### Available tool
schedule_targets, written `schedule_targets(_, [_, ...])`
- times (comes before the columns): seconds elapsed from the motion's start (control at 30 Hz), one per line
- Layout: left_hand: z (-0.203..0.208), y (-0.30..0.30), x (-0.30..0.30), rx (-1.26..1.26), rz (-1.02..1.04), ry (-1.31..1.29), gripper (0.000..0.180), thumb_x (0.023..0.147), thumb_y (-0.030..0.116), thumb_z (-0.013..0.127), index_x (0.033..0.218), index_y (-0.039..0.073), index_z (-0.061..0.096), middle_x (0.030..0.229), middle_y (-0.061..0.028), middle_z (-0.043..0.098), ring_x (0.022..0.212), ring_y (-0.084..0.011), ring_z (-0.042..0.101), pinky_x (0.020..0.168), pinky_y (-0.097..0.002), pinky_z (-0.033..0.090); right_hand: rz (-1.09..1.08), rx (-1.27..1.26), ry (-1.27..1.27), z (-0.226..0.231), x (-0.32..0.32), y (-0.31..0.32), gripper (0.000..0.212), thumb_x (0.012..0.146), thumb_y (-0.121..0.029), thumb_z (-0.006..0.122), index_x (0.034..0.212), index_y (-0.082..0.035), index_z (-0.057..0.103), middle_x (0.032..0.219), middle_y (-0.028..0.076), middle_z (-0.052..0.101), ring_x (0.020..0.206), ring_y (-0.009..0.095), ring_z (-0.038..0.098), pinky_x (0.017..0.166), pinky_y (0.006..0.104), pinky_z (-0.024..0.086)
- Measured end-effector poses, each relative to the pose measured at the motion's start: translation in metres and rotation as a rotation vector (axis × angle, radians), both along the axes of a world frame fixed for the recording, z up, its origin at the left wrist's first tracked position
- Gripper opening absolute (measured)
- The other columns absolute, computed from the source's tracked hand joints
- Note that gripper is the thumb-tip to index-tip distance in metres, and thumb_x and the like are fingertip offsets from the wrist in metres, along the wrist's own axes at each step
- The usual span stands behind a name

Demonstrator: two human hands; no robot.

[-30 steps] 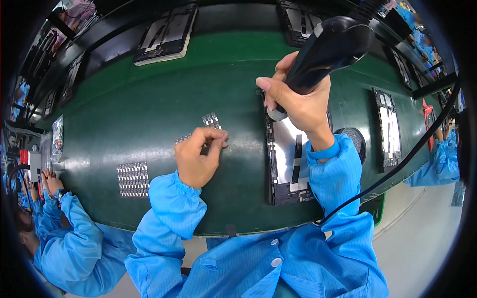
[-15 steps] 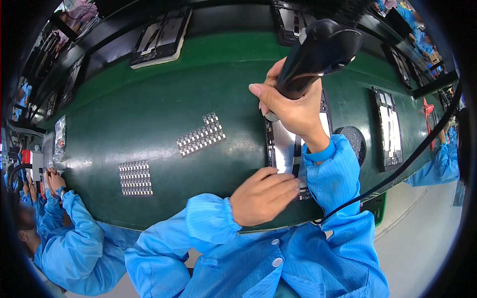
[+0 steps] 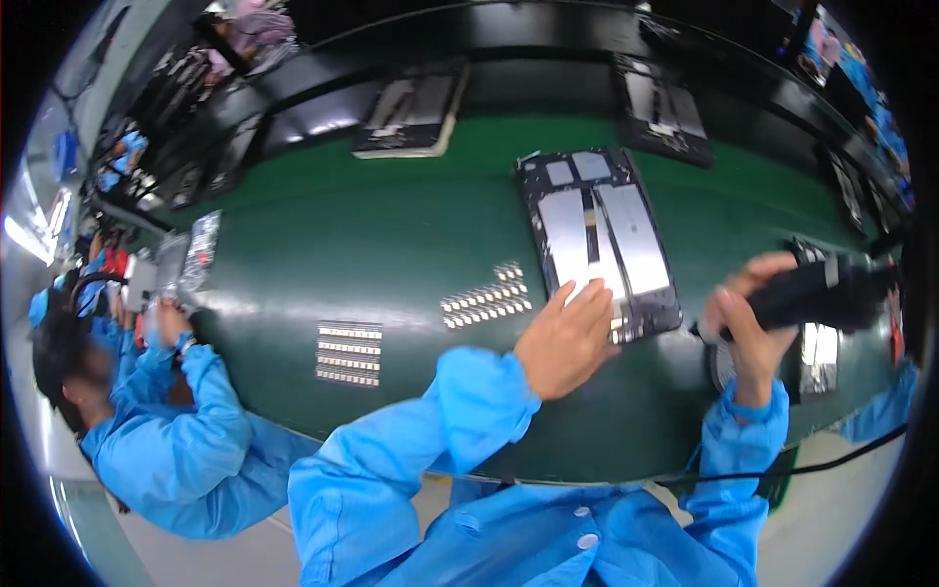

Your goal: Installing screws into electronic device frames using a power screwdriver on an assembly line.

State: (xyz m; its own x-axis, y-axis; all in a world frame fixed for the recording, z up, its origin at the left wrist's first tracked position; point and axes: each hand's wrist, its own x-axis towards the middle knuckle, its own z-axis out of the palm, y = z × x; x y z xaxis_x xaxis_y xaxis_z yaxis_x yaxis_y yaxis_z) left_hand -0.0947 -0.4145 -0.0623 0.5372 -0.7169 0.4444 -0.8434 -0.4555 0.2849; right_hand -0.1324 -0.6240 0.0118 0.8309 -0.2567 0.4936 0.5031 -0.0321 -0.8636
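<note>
My left hand [image 3: 567,342] lies with its fingers stretched over the lower part of an opened tablet [image 3: 559,220], which shows two silvery battery panels and a dark frame. My right hand [image 3: 751,328] is wrapped round a black handheld power tool [image 3: 817,295], blurred by motion, to the right of the tablet and apart from it. The tool's exact kind cannot be made out. Left of the tablet are two groups of small dark pieces with white patches: a stepped group [image 3: 486,295] and a neat block of rows [image 3: 349,354].
Another opened tablet [image 3: 820,357] lies behind my right hand, beside a partly hidden round black dish [image 3: 724,364]. More devices [image 3: 411,112] [image 3: 665,112] stand along the back. A black cord [image 3: 802,470] crosses at lower right. A person in blue [image 3: 186,430] works at the left, near plastic bags [image 3: 201,252].
My right hand has carried the black tool off the tablet to the right. My left hand now rests on the tablet's lower part, and more of the tablet shows. The view has shifted.
</note>
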Motion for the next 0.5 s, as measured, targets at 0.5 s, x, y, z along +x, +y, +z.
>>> schedule_targets(0.5, [0.011,-0.054,0.190,0.387,0.349,-0.151,0.039,0.077,0.004,0.058,0.116,0.005,0.057,0.127,-0.0069,0.053,0.129,-0.0255,0.041,0.106,-0.0517,0.028,0.140,0.263,0.277,-0.038,-0.027,-0.018,0.045,0.073,0.002,0.076,0.108,-0.001,0.049,0.064,0.001,0.054,0.055,0.007,0.052,0.050,0.0204,0.041])
